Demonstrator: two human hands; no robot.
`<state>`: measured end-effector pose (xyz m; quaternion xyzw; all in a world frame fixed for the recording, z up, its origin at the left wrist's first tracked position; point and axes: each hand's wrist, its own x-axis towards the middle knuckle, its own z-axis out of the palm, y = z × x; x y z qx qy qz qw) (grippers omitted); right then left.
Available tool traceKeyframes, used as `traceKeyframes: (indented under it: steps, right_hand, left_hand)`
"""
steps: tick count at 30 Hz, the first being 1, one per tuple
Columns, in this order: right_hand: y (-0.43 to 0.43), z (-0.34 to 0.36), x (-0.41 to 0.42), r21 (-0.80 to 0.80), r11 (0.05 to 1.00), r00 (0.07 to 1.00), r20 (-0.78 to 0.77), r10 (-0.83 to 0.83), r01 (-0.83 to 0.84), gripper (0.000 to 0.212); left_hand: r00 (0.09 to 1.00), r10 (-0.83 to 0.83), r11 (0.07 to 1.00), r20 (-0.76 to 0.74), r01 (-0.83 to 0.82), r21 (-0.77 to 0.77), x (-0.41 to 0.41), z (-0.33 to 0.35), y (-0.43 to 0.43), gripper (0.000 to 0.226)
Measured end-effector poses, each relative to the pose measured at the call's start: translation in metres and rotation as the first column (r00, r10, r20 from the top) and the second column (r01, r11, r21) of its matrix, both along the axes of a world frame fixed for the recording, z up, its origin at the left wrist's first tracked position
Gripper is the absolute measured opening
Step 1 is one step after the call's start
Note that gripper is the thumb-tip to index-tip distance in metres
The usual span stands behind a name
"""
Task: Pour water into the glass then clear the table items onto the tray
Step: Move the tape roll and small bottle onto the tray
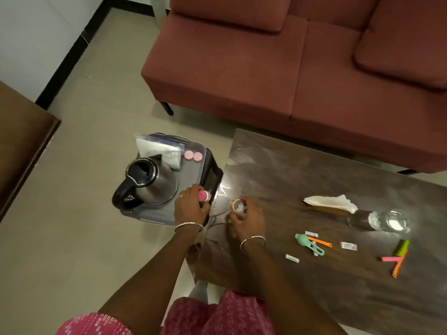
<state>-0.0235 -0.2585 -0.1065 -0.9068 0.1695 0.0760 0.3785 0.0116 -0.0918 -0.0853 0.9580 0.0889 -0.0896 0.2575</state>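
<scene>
A grey tray (154,215) sits on a dark stool left of the brown table (302,170). On the tray stand a steel kettle (151,182), a plastic bag (159,147) and two pink discs (193,155). My left hand (192,205) grips a small pink-capped white bottle (204,196) over the tray's right edge. My right hand (246,218) pinches a small roll of clear tape (236,205) above the table's left end. A glass of water (389,221) stands on the table to the right, beside a crumpled tissue (331,201).
Small items lie scattered on the table: a teal and orange tool (312,243), little white packets (349,245), and green, pink and orange markers (398,256). A maroon sofa (290,68) stands behind the table. A brown cabinet (21,141) is at the left.
</scene>
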Motion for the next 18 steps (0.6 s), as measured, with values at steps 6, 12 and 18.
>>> traceKeyframes:
  steps: [6, 12, 18]
  right_hand:
    - [0.067, -0.01, 0.053, 0.003, 1.0, 0.999, -0.037, 0.024, -0.024, 0.04]
    - [0.103, -0.033, 0.112, -0.078, 0.989, 0.991, -0.064, 0.117, -0.122, 0.03]
    - [0.111, -0.066, 0.162, -0.251, 0.926, 0.958, -0.128, 0.257, -0.282, 0.039]
  left_hand:
    - [0.996, -0.043, 0.977, -0.079, 0.059, 0.207, 0.056, -0.007, 0.051, 0.026]
    - [0.963, -0.207, 0.898, -0.171, 0.257, 0.358, 0.116, -0.03, 0.066, 0.027]
    - [0.948, -0.215, 0.85, -0.233, 0.299, 0.433, 0.172, -0.055, 0.065, 0.029]
